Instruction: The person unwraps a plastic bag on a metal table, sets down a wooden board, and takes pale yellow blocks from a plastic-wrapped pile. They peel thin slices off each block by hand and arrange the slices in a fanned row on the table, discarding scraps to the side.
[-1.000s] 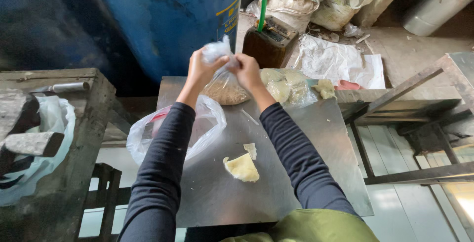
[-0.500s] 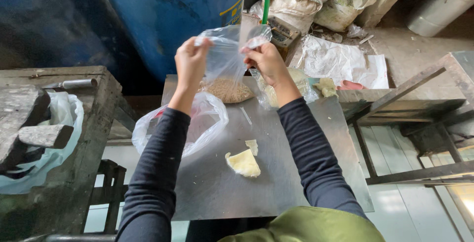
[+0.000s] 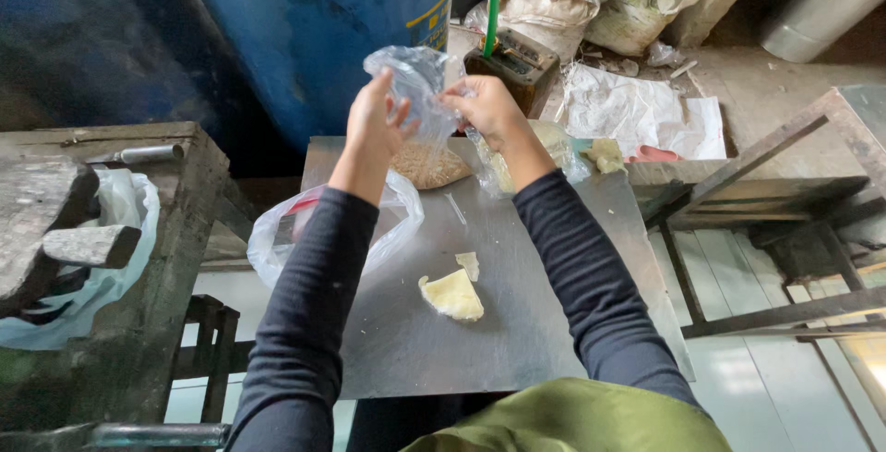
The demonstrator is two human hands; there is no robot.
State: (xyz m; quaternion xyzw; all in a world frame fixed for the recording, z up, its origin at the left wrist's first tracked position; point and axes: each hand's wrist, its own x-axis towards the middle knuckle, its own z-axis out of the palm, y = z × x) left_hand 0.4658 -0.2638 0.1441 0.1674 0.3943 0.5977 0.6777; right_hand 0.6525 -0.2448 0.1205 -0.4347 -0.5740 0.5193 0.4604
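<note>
Behind the bench, a big blue barrel [image 3: 314, 28] is standing, and sacks [image 3: 591, 5] are lying on the dusty floor near it. A flat grey metal bench [image 3: 544, 323] is sitting in the middle. On its left edge a large clear bag [image 3: 277, 240] is hanging over the side. Up above the far end of the bench, the left hand [image 3: 374, 129] and the right hand [image 3: 484, 111] are holding a small clear bag [image 3: 420, 92] of brown grains between them. The fingers of both hands are pinching the top of this bag. Its full bottom is resting on the bench. Two pale yellow pieces [image 3: 452, 293] are lying near the middle of the bench
</note>
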